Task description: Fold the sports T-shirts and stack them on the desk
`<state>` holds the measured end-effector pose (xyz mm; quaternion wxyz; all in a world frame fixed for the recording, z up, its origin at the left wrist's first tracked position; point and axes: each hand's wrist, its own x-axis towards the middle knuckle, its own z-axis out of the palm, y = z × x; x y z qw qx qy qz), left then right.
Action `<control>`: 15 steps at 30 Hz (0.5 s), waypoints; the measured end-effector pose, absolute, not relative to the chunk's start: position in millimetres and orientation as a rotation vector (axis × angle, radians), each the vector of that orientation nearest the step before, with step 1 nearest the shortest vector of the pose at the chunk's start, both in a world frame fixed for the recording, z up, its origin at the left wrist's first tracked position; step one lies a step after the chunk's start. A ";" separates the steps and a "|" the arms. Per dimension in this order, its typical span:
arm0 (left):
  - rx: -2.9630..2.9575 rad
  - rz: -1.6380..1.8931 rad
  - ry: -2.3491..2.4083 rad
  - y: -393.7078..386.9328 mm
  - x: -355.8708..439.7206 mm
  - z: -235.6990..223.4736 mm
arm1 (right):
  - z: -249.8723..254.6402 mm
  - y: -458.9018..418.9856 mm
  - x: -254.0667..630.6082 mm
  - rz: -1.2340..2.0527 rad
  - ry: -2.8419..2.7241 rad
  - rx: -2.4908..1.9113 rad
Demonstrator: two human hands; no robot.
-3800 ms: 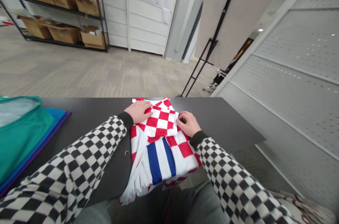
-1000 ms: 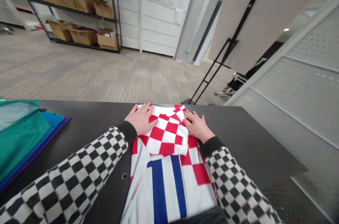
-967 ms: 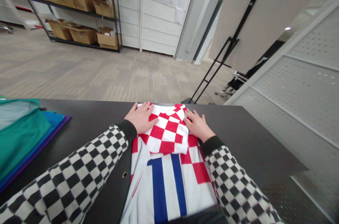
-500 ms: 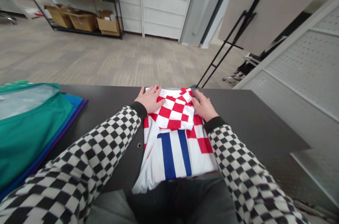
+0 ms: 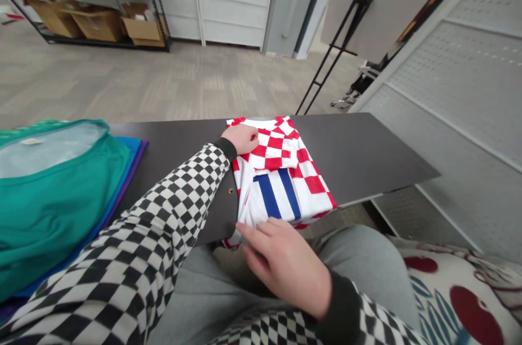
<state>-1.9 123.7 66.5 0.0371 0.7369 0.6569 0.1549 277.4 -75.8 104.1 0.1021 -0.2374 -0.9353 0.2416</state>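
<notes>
Checkered jersey [image 5: 293, 171] under left hand [image 5: 241, 138]

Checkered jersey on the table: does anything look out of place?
Yes: the folded red-and-white jersey hangs past the near edge of the dark table, and its lower corner looks rumpled beside the right hand, so it sits unevenly.

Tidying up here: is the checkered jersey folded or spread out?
Folded: the checkered jersey lies as a compact, layered rectangle on the table.

It was an office stockroom: carpet tiles [image 5: 122, 78], black metal shelving [image 5: 101, 44] holding cardboard boxes [image 5: 98, 24] far left, perforated white partitions [image 5: 460, 89] right.
</notes>
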 end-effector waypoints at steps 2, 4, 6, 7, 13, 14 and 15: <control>2.271 0.468 2.001 124.2 -3.0 65.5 | 96.4 -82.5 261.0 0.568 -2.822 -0.761; 2.279 0.470 1.989 124.4 -4.3 64.9 | 90.5 -82.6 248.3 0.459 -2.809 -0.908; 2.287 0.478 1.978 124.4 -5.3 64.7 | 86.3 -82.4 239.8 0.405 -2.769 -1.059; 2.291 0.484 1.973 124.4 -5.7 64.6 | 84.9 -82.7 237.0 0.394 -2.752 -1.109; 2.303 0.496 1.956 125.9 -7.2 63.4 | 83.2 -83.5 238.9 0.592 -2.580 -1.166; 2.301 0.497 1.956 126.1 -7.5 63.1 | 82.6 -83.2 242.3 0.693 -2.501 -1.155; 2.300 0.497 1.956 126.2 -7.9 62.8 | 81.3 -83.1 246.5 0.808 -2.404 -1.141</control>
